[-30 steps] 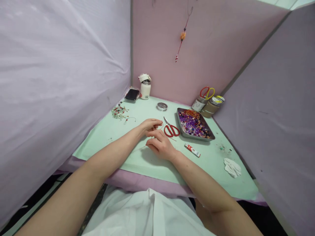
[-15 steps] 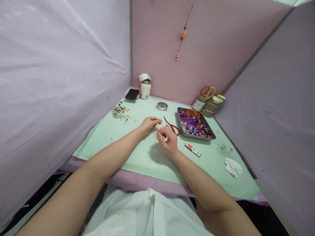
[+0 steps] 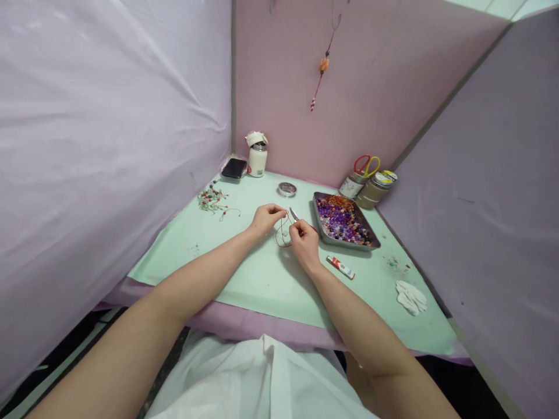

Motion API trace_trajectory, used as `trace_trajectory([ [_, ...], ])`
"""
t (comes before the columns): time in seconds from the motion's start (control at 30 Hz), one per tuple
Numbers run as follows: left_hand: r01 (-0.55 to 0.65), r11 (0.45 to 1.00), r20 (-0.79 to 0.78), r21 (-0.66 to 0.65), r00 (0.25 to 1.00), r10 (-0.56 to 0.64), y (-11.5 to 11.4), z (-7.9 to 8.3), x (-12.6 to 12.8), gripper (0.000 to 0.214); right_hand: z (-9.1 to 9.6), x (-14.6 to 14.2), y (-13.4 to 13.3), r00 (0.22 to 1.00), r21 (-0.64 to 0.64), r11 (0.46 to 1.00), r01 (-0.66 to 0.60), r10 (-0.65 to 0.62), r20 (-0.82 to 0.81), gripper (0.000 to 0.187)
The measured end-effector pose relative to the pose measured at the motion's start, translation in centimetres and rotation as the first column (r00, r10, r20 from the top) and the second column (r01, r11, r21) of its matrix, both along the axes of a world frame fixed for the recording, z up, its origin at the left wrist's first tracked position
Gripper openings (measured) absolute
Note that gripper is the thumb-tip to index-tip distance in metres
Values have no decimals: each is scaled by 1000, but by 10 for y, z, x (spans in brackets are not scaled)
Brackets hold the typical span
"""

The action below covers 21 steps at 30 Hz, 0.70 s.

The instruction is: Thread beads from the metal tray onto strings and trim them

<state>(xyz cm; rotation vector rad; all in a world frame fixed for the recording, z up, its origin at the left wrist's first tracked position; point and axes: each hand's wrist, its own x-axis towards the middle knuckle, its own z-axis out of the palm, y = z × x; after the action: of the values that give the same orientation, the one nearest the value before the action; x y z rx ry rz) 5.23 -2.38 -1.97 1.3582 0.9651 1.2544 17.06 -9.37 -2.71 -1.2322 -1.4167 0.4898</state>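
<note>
A thin red cord (image 3: 276, 237) loops between my two hands above the green table cover. My left hand (image 3: 268, 220) pinches the cord between thumb and fingertips. Lower and to the right, my right hand (image 3: 304, 241) is closed on another part of the cord, its fingers curled together. A small pale bead-like spot shows inside the loop; I cannot tell whether it is threaded on. Just behind my right hand lies a pair of scissors (image 3: 294, 214), its blades showing and its red handles mostly hidden by the hand.
A metal tray (image 3: 347, 243) of beads stands to the right, with a lighter (image 3: 340, 267) in front. A round tin (image 3: 287, 189), white bottle (image 3: 257, 160) and phone (image 3: 234, 169) are behind. Beaded strings (image 3: 212, 199) lie left; a white glove (image 3: 411, 297) lies right.
My right hand has moved slightly right and now covers most of the scissors' handles. The cord loop between the hands has opened wider. My left hand has hardly moved.
</note>
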Motion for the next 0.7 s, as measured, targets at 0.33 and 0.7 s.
trace_trajectory([
  [0.33,25,999,-43,43,999,-24,-4,0,4,16,0,4,4,999,-40,999,21,-23,-44,18],
  [0.7,118,982,-171,145,981,-92,-9,6,2,16,-7,15,21,870,-198,965,-174,56,-490,34],
])
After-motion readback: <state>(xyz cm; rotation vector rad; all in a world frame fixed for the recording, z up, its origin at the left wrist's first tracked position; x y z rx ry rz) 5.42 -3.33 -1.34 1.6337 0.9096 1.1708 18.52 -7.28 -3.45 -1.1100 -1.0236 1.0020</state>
